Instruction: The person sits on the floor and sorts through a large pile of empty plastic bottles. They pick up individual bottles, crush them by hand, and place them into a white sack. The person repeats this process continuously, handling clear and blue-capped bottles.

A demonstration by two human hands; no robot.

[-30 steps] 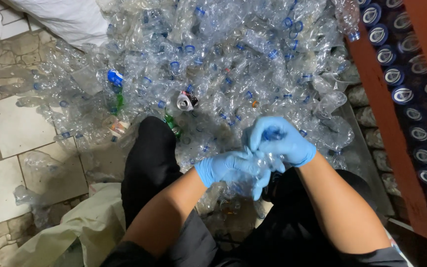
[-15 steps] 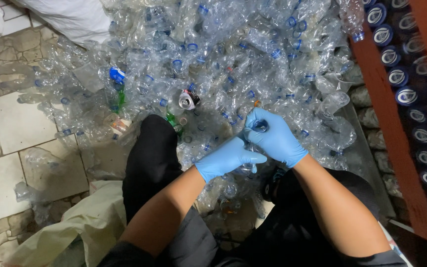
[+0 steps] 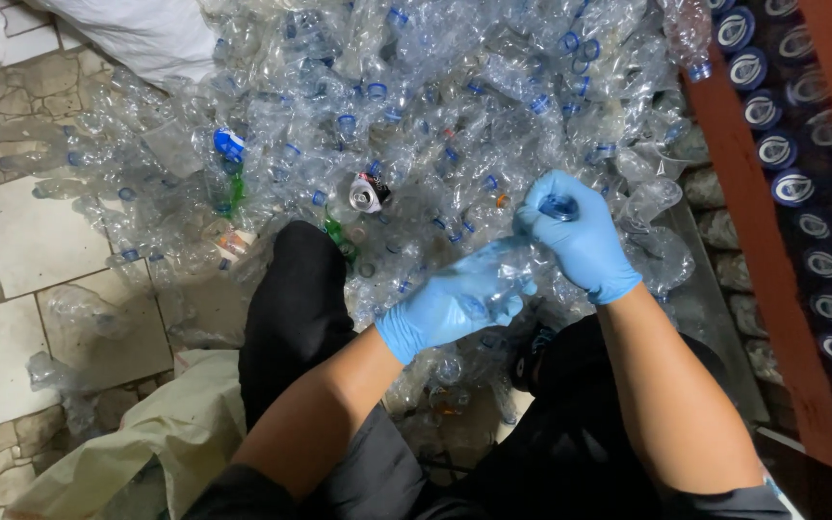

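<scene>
Nearest the camera, the person's bare forearms run out over dark trousers (image 3: 296, 308), the knees spread with a narrow gap between them that is littered with crushed plastic. A pale sack (image 3: 161, 448) lies slack by the left knee, its mouth not visible, so what it holds cannot be told.

Between the knees, the left hand (image 3: 450, 306), in a blue glove, is clamped around the body of a clear bottle (image 3: 505, 265). The right hand (image 3: 580, 236), also gloved, is closed on the bottle's blue cap (image 3: 558, 205) at the upper end. The bottle is held tilted just above the heap.

Beyond the hands, a pile of squashed clear bottles (image 3: 416, 106) covers the floor right across, leaving little free room ahead. A crushed can (image 3: 368, 193) and a green bottle (image 3: 231, 188) lie among them.

To the left, bare tiled floor (image 3: 36, 236) stays open. To the right, a red-brown beam (image 3: 772, 279) hems the pile in, with stacked cans (image 3: 825, 193) showing their round ends behind it. A white sack (image 3: 137, 34) lies at the far left edge.
</scene>
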